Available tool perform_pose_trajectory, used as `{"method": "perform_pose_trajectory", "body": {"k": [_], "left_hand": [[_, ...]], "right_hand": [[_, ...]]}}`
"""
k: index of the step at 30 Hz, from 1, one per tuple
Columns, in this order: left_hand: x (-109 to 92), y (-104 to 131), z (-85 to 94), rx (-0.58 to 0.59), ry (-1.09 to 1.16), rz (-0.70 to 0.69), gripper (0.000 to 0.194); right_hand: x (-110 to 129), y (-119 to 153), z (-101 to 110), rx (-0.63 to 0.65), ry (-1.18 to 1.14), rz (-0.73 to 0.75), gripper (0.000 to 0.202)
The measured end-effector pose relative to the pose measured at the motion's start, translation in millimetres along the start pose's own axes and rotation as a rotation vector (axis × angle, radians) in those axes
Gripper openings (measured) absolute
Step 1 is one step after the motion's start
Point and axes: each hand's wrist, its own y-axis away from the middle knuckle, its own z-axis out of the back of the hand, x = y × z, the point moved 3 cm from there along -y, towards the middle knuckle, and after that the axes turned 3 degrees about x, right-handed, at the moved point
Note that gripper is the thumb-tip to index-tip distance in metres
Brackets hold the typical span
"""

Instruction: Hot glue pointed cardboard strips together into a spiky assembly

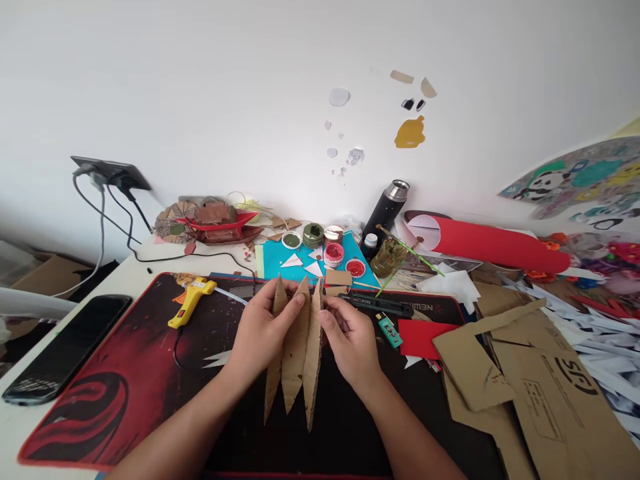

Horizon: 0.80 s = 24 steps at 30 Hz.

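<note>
Where the desk is viewed from left to right, the count is as follows: one phone (70, 350), one yellow glue gun (186, 308), three pointed cardboard strips (296, 353), one blue sheet (273, 261), one box cutter (377, 305), one black flask (384, 215) and one flat piece of red paper (425, 339). Several cardboard sheets (565, 393) overlap at far right.

The strips are located between the two hands, over the dark mat (160, 373). They stand side by side, near upright, with their lower points spaced apart.

The left hand (263, 327) is closed in a pinch: its thumb lies flat on the middle strip, with the left strip beneath the hand; the fingers behind are partly hidden. The right hand (353, 337) is curled, thumb and forefinger pinching the right strip's upper edge; its remaining fingertips cannot be seen clearly.
</note>
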Motion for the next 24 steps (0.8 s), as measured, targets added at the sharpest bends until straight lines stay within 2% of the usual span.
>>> {"method": "perform_pose_trajectory", "body": {"k": [3, 10, 17, 24], "left_hand": [[-1, -1, -2.1, 0.064, -0.056, 0.006, 0.037], [11, -5, -5.7, 0.155, 0.183, 0.166, 0.048], [8, -7, -2.4, 0.102, -0.046, 0.08, 0.039], [6, -4, -5.1, 0.077, -0.11, 0.016, 0.028]], "right_hand": [[-2, -2, 3, -0.048, 0.04, -0.029, 0.027], [-3, -4, 7, -0.091, 0.073, -0.102, 0.027], [-7, -4, 6, -0.111, 0.048, -0.115, 0.025], [-5, -3, 5, -0.086, 0.102, -0.104, 0.023]]}}
